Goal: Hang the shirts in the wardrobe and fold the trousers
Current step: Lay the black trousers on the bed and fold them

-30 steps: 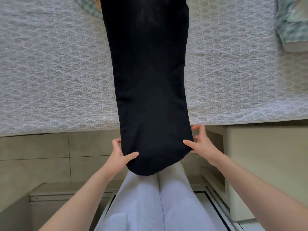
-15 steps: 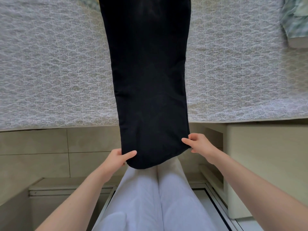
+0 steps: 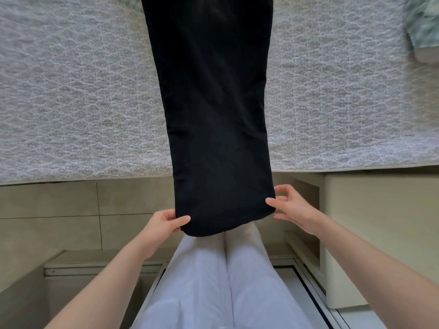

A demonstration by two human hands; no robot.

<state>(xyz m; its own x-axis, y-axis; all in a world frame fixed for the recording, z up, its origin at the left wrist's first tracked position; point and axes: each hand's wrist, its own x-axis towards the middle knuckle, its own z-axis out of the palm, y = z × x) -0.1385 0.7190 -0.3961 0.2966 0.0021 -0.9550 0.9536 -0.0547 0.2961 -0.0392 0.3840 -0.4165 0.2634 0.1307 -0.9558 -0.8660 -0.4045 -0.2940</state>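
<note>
A long pair of black trousers [image 3: 213, 115] lies flat on the bed [image 3: 83, 103]. It starts at the 12 o'clock edge of the view and runs straight down through the middle. The low end sticks out past the edge of the bed and hangs in the air above the floor [image 3: 59, 210].

The left hand [image 3: 164, 222] is at the 7 o'clock corner of that low end. It pinches the cloth, with the thumb on top and the fingers tucked under.

The right hand [image 3: 292, 210] is at the 4 o'clock corner of the same end. Its thumb tip touches the edge of the cloth. Its fingers are bent and spread a little. One finger curls up just beside the trousers and the others sit low by the hem. I cannot tell if this hand really grips the cloth or only touches it.

The bed has a pale grey cover with a small curly pattern. At 1 o'clock, near the far corner of the view, a green and white cloth [image 3: 422, 27] lies on the bed, well apart from the trousers. It is blurry.

At 6 o'clock are the person's legs [image 3: 213, 281] in white trousers, right under the black hem. At 4 o'clock a cream cabinet [image 3: 380, 233] stands next to the bed.
</note>
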